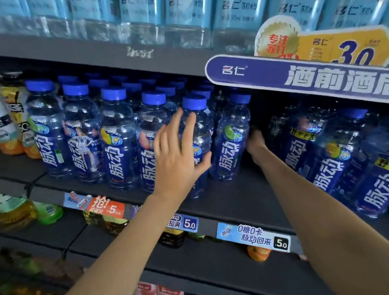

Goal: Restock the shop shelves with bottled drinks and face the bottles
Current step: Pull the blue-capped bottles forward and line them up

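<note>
blue-capped bottles [118,139] fill shelf [216,199] — left hand [178,158] fingers spread; right hand [254,140] hidden, cannot tell.

Clear, glossy blue-tinted plastic forms the bottles [116,139], each closed by a matt blue plastic cap [113,93] and wrapped in a shiny printed film label [114,161]. The shelf [227,198] is dark with a matt, smooth finish. Glossy printed card makes up the promotional sign [311,77] and the price tags [254,237]. The upper-row water bottles [185,20] are clear plastic with pale blue labels.
</note>
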Tool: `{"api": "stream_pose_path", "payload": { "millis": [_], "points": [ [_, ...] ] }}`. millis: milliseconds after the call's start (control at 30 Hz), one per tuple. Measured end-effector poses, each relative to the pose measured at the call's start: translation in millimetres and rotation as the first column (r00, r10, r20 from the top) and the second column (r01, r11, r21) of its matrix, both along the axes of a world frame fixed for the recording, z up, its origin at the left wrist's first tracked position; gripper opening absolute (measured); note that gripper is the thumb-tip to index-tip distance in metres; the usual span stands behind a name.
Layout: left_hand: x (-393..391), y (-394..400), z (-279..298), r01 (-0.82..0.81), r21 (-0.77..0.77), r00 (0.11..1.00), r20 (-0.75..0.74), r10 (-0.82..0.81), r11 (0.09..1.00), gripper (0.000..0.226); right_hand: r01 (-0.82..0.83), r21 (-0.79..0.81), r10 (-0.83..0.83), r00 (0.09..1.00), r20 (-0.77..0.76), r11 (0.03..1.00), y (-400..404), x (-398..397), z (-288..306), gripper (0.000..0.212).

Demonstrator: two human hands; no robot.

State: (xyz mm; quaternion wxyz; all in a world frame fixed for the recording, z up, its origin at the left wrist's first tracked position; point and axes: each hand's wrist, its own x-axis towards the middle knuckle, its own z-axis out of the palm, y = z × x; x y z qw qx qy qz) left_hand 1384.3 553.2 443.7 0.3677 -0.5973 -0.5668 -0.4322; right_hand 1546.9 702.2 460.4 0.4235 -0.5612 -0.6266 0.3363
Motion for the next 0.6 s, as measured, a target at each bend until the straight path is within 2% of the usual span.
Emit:
{"api": "stream_pose_path", "payload": {
  "millis": [100, 167, 233, 300, 367, 433, 467, 500, 533, 600],
  "points": [
    [-0.4, 2.1, -1.4, -0.019, 0.003, 1.0, -0.015, 0.019, 1.0, 0.068, -0.002, 0.018, 0.004, 0.995, -0.096, 1.0, 21.2, -11.6, -12.5, 0.04],
    [-0.3, 3.1, -1.9, -0.021, 0.006, 1.0, -0.009, 0.021, 1.0, 0.068, -0.049, -0.027, 0.043, 0.981, -0.191, 0.998, 22.9, -18.5, -18.4, 0.041],
    [-0.5, 3.8, -2.0, -0.017, 0.01, 1.0, -0.006, 0.017, 1.0, 0.068, -0.027, -0.016, 0.023, 0.979, -0.204, 1.0, 16.9, -24.4, -17.1, 0.036],
    [-1.2, 4.1, -2.1, -0.011, 0.013, 1.0, -0.011, 0.011, 1.0, 0.067, 0.07, -0.035, -0.075, 0.988, -0.134, 0.997, 15.8, -23.8, -16.5, 0.036],
    [-1.7, 3.3, -2.1, -0.001, 0.006, 1.0, -0.011, 0.001, 1.0, 0.066, 0.119, 0.031, -0.118, 0.993, -0.022, 0.992, 12.4, -11.7, -14.8, 0.031],
    [-1.9, 3.0, -1.6, 0.009, 0.006, 1.0, -0.009, -0.009, 1.0, 0.067, 0.087, 0.057, -0.091, 0.994, 0.062, 0.995, 3.1, 1.8, -13.3, 0.006],
    [-1.9, 2.9, -1.0, 0.009, 0.01, 1.0, -0.008, -0.009, 1.0, 0.068, 0.082, 0.054, -0.087, 0.992, 0.089, 0.995, -2.9, 10.0, -13.3, 0.014],
    [-1.8, 2.8, -0.8, 0.01, 0.014, 1.0, -0.009, -0.01, 1.0, 0.068, 0.086, 0.073, -0.094, 0.989, 0.112, 0.994, -13.2, 19.3, -12.7, 0.032],
    [-1.7, 3.3, -0.6, 0.009, 0.017, 1.0, -0.013, -0.009, 1.0, 0.068, 0.095, 0.081, -0.101, 0.991, 0.085, 0.992, -19.4, 27.8, -12.8, 0.044],
    [-1.4, 2.4, -0.6, 0.005, 0.017, 1.0, -0.02, -0.005, 1.0, 0.068, 0.117, 0.078, -0.124, 0.988, 0.091, 0.99, -39.4, 40.6, -10.1, 0.058]
  ]
}}
